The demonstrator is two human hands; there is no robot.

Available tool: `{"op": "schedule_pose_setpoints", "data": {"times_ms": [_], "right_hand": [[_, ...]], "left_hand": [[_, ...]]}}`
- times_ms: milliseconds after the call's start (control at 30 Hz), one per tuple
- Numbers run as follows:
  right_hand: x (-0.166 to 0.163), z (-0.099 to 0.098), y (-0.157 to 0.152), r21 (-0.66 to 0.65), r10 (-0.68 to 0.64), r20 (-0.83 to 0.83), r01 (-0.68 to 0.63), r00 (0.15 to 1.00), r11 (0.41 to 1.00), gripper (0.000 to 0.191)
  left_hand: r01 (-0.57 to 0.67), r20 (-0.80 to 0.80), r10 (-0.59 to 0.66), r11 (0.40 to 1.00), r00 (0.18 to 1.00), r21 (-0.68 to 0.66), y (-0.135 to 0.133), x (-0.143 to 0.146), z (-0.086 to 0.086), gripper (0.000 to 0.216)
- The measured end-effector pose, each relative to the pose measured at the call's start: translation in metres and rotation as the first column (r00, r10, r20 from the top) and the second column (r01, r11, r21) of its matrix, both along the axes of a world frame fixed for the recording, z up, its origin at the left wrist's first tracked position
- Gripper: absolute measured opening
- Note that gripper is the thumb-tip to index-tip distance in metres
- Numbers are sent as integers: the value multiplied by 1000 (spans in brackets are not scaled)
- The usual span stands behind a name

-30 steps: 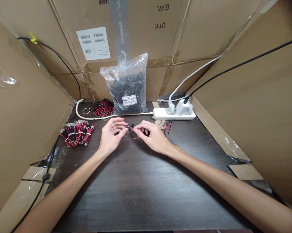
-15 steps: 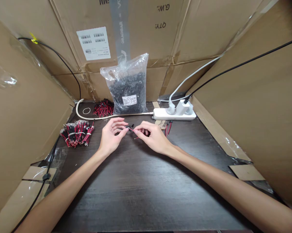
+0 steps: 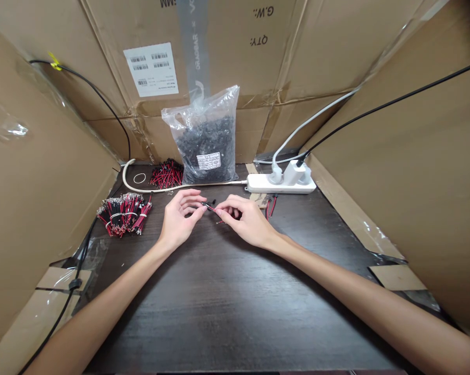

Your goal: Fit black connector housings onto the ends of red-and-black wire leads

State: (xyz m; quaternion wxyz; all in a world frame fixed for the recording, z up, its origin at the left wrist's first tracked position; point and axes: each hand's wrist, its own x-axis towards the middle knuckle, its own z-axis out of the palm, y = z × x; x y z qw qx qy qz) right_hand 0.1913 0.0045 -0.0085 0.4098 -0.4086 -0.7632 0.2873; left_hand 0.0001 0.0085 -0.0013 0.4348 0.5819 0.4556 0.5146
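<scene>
My right hand (image 3: 246, 219) pinches a short red-and-black wire (image 3: 212, 208) between thumb and fingertips. The wire's far end reaches my left hand (image 3: 181, 216), whose thumb and forefinger close on a small black piece there, too small to make out fully. Its other fingers are curled loosely. Just behind the fingertips, small black pieces (image 3: 209, 202) show on the table. To the left lie bundles of red-and-black wires (image 3: 123, 214) tied with white bands. A loose pile of similar wires (image 3: 168, 174) sits farther back.
A clear bag of small black parts (image 3: 207, 140) leans on the cardboard back wall. A white power strip (image 3: 281, 184) with plugs stands at the back right, a few wires (image 3: 273, 205) before it. Cardboard walls (image 3: 399, 156) enclose the dark table (image 3: 227, 312).
</scene>
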Motion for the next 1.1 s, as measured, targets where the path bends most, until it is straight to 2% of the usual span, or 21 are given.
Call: {"op": "schedule_pose_setpoints", "data": {"times_ms": [1100], "right_hand": [[0,-2,2,-47,5,-23,-6,1000,999,18]], "left_hand": [[31,-46,-30,999,999,35,-2,1,1,37]]}}
